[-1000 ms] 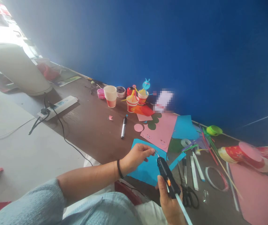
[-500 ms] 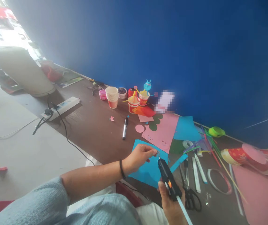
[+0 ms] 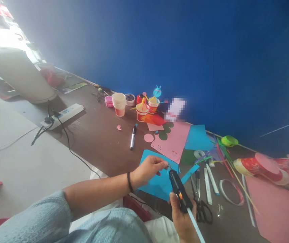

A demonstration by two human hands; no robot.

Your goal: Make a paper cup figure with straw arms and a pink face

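Note:
My right hand [image 3: 182,216] is wrapped round a black hot glue gun [image 3: 178,189], with a long pale glue stick [image 3: 196,224] coming out of its rear end. The gun's metal nozzle points up and away, right at the fingertips of my left hand [image 3: 150,168]. Thumb and forefinger of that hand pinch together at the nozzle; whatever they hold is too small to make out. Below both hands lies a blue paper sheet [image 3: 156,189]. Black-handled scissors [image 3: 205,211] rest just right of the glue gun.
A marker [image 3: 133,138], pink paper [image 3: 173,138] and paper cups [image 3: 119,104] lie farther back along the blue wall. On the right are white pens [image 3: 208,186], a tape ring [image 3: 231,193] and red cups [image 3: 260,168]. A power strip [image 3: 63,116] with black cords sits left.
The view has shifted slightly, so the table things appear a little farther left. Both hands keep the same hold, with the nozzle still at my left fingertips.

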